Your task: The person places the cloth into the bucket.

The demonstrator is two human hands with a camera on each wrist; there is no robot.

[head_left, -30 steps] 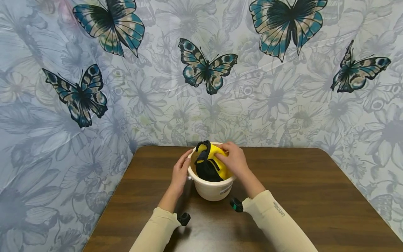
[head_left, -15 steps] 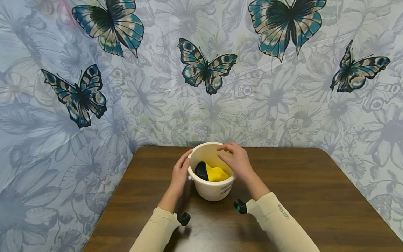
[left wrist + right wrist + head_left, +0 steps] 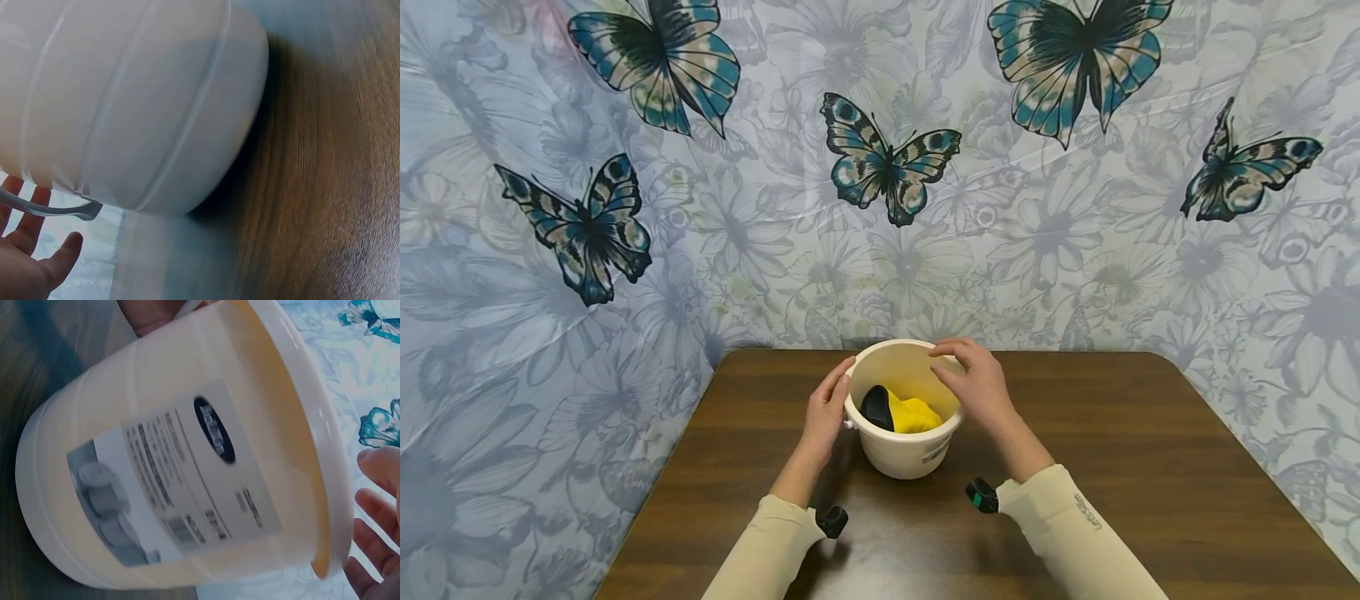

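Observation:
A cream plastic bucket (image 3: 901, 457) stands upright on the table, with a printed label (image 3: 181, 481) on its side. Low inside it lies a yellow-and-black soft item (image 3: 913, 414); its exact kind cannot be told. My left hand (image 3: 824, 412) rests against the left of the rim, its fingers fairly straight. In the left wrist view the thumb stands apart from the bucket, and a handle (image 3: 50, 209) crosses the fingers. My right hand (image 3: 981, 387) is at the right rim, fingers loosely bent and holding nothing; whether they touch the rim cannot be told.
The brown wooden table (image 3: 1112, 467) spreads to both sides of the bucket. Behind it hangs a floral backdrop (image 3: 1045, 275) with printed butterflies. Black wrist devices (image 3: 982, 495) are on both sleeves.
The right hand has let go of the yellow-and-black item, which has dropped lower into the bucket. That hand then drew slightly right. The left hand has stayed at the rim.

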